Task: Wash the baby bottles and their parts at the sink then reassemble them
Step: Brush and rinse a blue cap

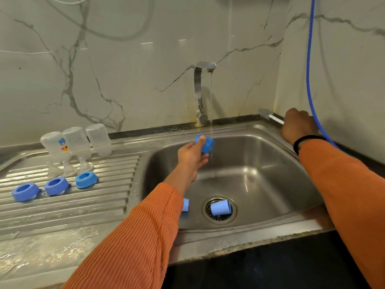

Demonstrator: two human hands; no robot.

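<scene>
Fingers [201, 141] of the left hand [192, 156] pinch a blue cap [206, 144] beside the thin stream from the tap [201, 94], over the sink [260, 130]. Right hand [298, 126] looks curled around the white handle of a bottle brush [270, 116] at the back corner, though its fingers are hidden, so I cannot tell how firm the hold is. A wet cap could slip and drop onto the cap on the drain [220, 207]. Both arms reach well forward, the left angled toward the tap, the right extended to the corner.
</scene>
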